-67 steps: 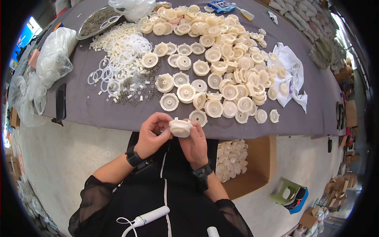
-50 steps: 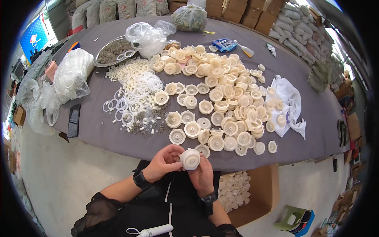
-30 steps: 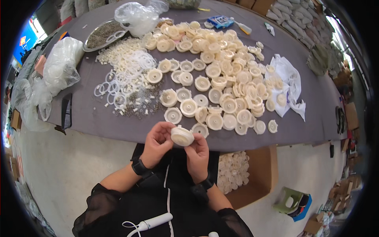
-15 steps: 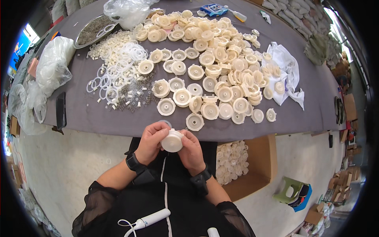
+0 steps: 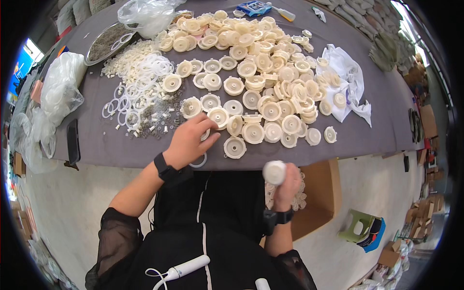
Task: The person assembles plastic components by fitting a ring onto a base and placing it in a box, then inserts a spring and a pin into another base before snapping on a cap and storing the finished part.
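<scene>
My left hand [image 5: 189, 140] reaches over the near edge of the loose parts on the table, thumb and fingers apart around a round cream plastic cap [image 5: 206, 135]. That cap is partly hidden under the hand, and I cannot tell whether the fingers touch it. Off to the right, below the table edge, my right hand [image 5: 288, 186] grips a white round plastic cap [image 5: 274, 172], slightly blurred. It is above the cardboard box [image 5: 328, 193], in which many similar caps [image 5: 300, 197] lie. A translucent ring [image 5: 199, 161] lies by the table's front edge, near my left wrist.
Cream caps [image 5: 263, 60] heap across the grey table [image 5: 183, 153]. Left of them lie translucent rings [image 5: 130, 99], small white pieces [image 5: 128, 58] and a metal tray [image 5: 92, 60]. A white cloth [image 5: 350, 79] is at right, a phone [image 5: 73, 140] at left. A green stool [image 5: 355, 224] stands on the floor.
My hands have parted. The left has gone up to the caps on the table; the right has carried the white cap to the right, over the box.
</scene>
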{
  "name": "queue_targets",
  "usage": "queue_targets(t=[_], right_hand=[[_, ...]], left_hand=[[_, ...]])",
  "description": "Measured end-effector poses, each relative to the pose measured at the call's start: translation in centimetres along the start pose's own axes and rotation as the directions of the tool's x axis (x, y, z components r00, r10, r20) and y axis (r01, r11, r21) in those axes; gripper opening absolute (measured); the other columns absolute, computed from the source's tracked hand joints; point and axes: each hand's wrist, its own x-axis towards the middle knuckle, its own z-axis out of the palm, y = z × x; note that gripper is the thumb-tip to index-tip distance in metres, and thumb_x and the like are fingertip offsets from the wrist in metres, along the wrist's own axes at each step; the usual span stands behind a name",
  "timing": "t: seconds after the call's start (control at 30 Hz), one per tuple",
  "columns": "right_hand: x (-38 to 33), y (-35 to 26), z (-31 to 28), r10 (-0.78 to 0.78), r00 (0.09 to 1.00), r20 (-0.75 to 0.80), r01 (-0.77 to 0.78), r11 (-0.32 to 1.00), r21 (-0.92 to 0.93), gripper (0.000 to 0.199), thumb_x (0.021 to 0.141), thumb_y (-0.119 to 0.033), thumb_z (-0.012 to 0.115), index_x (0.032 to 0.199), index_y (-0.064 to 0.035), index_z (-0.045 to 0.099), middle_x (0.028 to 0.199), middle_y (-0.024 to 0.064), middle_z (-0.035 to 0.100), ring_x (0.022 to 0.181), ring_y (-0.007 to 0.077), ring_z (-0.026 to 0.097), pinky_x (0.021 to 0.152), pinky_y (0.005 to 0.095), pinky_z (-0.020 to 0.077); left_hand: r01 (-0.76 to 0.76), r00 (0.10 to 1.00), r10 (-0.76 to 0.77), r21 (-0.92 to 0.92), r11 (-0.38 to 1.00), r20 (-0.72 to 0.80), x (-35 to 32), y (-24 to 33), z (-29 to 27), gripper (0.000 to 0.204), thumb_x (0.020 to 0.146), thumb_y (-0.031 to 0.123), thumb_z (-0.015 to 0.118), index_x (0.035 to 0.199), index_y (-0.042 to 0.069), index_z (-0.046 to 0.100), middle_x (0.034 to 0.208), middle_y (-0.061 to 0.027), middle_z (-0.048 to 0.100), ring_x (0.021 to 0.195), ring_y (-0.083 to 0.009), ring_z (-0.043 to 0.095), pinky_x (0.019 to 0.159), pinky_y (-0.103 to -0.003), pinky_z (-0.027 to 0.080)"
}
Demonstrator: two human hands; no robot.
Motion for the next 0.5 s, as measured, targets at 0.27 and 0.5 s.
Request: queue_targets(t=[0.27,0.5], right_hand=[[1.0,1.7,-13.1,-0.359,0.845,-0.397,0.004,0.746,-0.666,0.028,0.09,-0.018,0.046,0.108,0.0037,0.053,0.105,0.0121,0.056,0.1,0.0207,0.052,0.088,0.0311,0.0401],[0.9,-1.2,-3.1,0.002,0.997,-0.072,-0.011,0.991,-0.13,0.027,0.09,-0.013,0.046,0.112,0.0019,0.051,0.104,0.0121,0.059,0.085,0.0165,0.059,0.079,0.0291,0.0464]], left_hand=[[-0.273,0.925,0.35,0.382,0.883,-0.148,2.0,-1.8,0.1,0.014,0.076,0.005,0.061,0.09,0.005,0.06,0.083,-0.0055,0.057,0.074,-0.0206,0.056,0.064,-0.029,0.044],[0.263,0.956,-0.273,-0.719,0.644,0.105,-0.5,-0.3,-1.8,0.02,0.085,0.014,0.056,0.098,-0.002,0.057,0.079,-0.0018,0.057,0.068,-0.008,0.053,0.065,-0.021,0.043]])
